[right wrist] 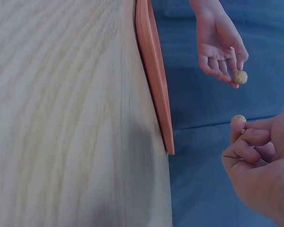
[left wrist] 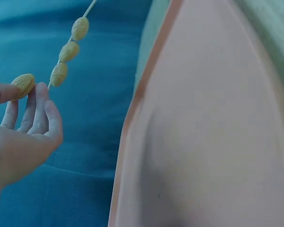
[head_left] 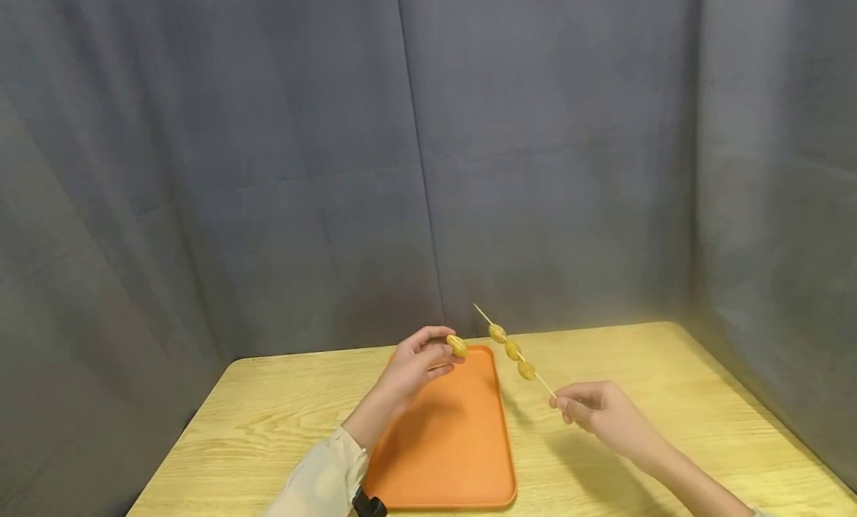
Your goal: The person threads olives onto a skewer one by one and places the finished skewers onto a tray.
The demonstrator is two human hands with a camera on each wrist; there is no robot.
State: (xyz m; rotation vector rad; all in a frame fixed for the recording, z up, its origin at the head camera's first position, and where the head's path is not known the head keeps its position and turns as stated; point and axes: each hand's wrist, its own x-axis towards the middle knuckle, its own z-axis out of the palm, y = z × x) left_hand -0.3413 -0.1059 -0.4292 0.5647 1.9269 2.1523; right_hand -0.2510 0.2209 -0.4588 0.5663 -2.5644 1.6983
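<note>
My left hand [head_left: 416,370] pinches a small yellow oval piece [head_left: 457,345] with a wrinkled, streaked surface between thumb and fingertips, raised over the far end of an orange tray [head_left: 462,442]. In my right hand [head_left: 612,419], thumb and fingers pinch the lower end of a thin wooden skewer [head_left: 546,387]. Three similar oval pieces [head_left: 512,350] are threaded along it. The skewer slants up and leftward, its bare tip pointing past the loose piece. In the right wrist view, the loose piece [right wrist: 240,77] is apart from the skewered piece [right wrist: 238,118] nearest the viewer.
The tray lies lengthwise on a light wood-grain table [head_left: 268,420], and its raised rim shows in the left wrist view. Grey curtains [head_left: 321,167] hang behind and on both sides. A black band [head_left: 368,504] shows by the left sleeve [head_left: 321,472].
</note>
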